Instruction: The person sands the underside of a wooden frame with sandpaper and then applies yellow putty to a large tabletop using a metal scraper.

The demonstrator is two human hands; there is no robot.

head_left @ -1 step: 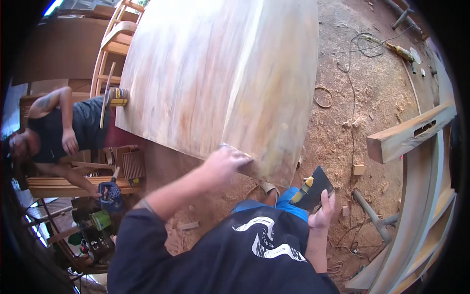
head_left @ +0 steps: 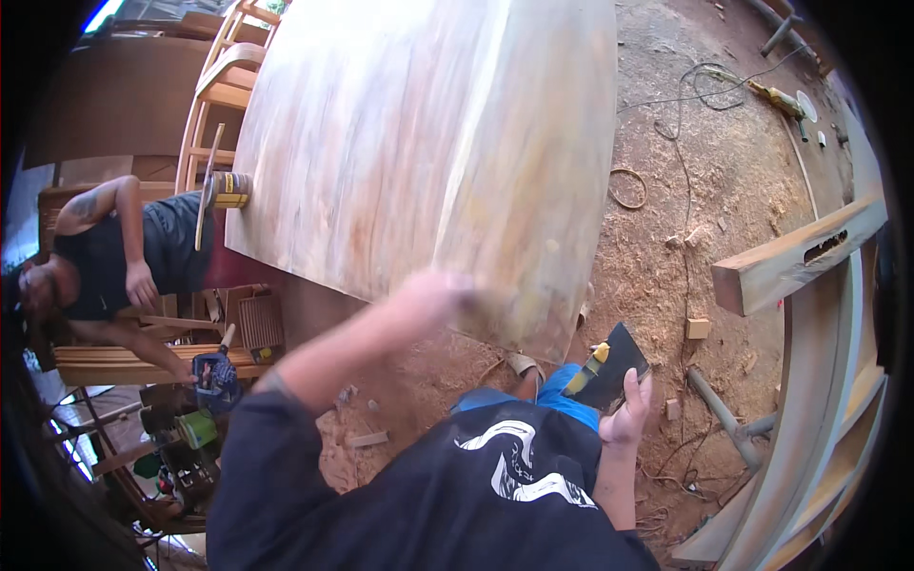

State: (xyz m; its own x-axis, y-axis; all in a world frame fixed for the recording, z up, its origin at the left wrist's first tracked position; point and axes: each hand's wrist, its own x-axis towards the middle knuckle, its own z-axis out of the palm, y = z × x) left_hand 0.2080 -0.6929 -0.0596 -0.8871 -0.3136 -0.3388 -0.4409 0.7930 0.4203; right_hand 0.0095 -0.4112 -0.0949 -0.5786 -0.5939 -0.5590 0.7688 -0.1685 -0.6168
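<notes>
A large wooden tabletop (head_left: 381,162) of joined planks, with whitish and reddish streaks, stretches out in front of me. My left hand (head_left: 433,297) is over its near edge, smeared by motion. Its fingers look closed round a small thin thing, mostly hidden and too blurred to name. Low on the right, my right hand (head_left: 628,409) grips a black flat plate (head_left: 619,360) by its edge, thumb up. On the plate sits a yellow lump of paste (head_left: 597,354), with a yellowish smear below it.
At the left, a person (head_left: 105,247) has one hand near a blue tool (head_left: 216,379). A can (head_left: 229,188) stands by the tabletop's left edge. Right of it lie sawdust, a cable (head_left: 681,143) and a power tool (head_left: 781,100). A timber frame (head_left: 800,262) stands at the far right.
My left hand has shifted slightly up and left across the tabletop's near edge and is more blurred. My right hand and the black flat plate have stayed in place.
</notes>
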